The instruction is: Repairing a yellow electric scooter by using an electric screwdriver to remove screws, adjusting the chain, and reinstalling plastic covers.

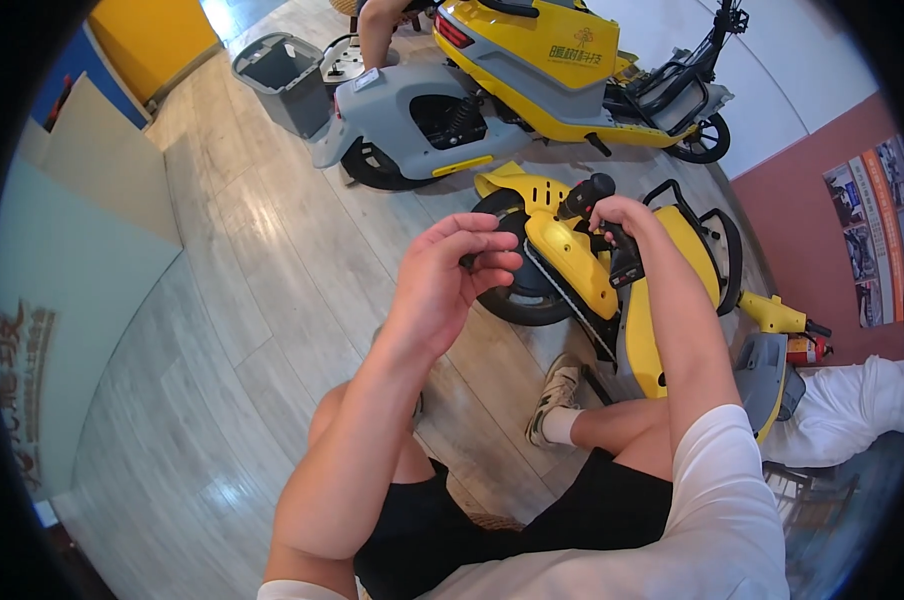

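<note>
My left hand [462,275] hovers by the rear wheel [512,305] of a small yellow scooter, fingers loosely bent and apart, with no object clearly visible in it. My right hand [622,215] grips a black cordless drill [624,262], its head over the yellow rear panel [567,250]. The scooter's long yellow body [677,255] extends toward me on the right, beside my knee and shoe.
Behind stand a yellow-and-grey scooter [527,55] and a grey box [282,90], with another person's arm [377,30] nearby. A pale panel [82,310] is left; a maroon wall [792,210], red extinguisher [810,350] and white cloth [842,410] are right, on wooden flooring [212,350].
</note>
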`<action>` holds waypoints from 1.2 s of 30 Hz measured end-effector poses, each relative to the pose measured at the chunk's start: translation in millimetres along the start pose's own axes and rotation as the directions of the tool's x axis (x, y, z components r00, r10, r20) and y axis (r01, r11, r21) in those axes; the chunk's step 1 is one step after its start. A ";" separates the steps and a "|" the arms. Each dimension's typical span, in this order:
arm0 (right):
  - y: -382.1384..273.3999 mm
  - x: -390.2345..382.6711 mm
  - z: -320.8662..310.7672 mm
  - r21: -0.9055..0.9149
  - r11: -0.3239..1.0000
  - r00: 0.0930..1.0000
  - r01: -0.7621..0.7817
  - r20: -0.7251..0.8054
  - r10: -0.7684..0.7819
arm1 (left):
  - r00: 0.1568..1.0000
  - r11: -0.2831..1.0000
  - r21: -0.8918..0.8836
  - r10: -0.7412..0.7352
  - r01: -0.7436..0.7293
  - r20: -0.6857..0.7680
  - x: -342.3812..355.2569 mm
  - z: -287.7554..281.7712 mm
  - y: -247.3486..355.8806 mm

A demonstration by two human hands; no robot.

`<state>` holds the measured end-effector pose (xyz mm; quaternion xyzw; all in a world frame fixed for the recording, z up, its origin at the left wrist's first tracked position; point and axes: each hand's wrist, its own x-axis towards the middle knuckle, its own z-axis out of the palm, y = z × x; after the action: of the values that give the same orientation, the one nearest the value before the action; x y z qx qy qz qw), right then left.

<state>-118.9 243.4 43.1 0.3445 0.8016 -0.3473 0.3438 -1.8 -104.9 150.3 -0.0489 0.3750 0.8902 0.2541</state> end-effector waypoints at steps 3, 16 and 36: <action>5.6 1.4 -3.4 0.079 0.997 1.000 -0.028 -0.001 0.028 | 1.000 1.000 -0.012 0.005 -0.005 0.001 -0.1 0.8 0.3; 5.6 -8.7 13.7 0.000 0.998 0.996 0.062 -0.060 -0.062 | 1.000 1.000 -0.009 0.011 -0.011 -0.020 -2.6 -0.2 3.9; 108.8 -27.6 89.3 0.500 0.739 0.887 0.452 -0.342 -0.311 | 0.999 1.000 -0.009 0.028 -0.028 -0.026 2.2 -6.6 -1.4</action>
<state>9.5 220.6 -16.5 0.2966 0.7500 -0.5892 0.0491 -3.8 -107.8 144.0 -0.0565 0.3749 0.8946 0.2365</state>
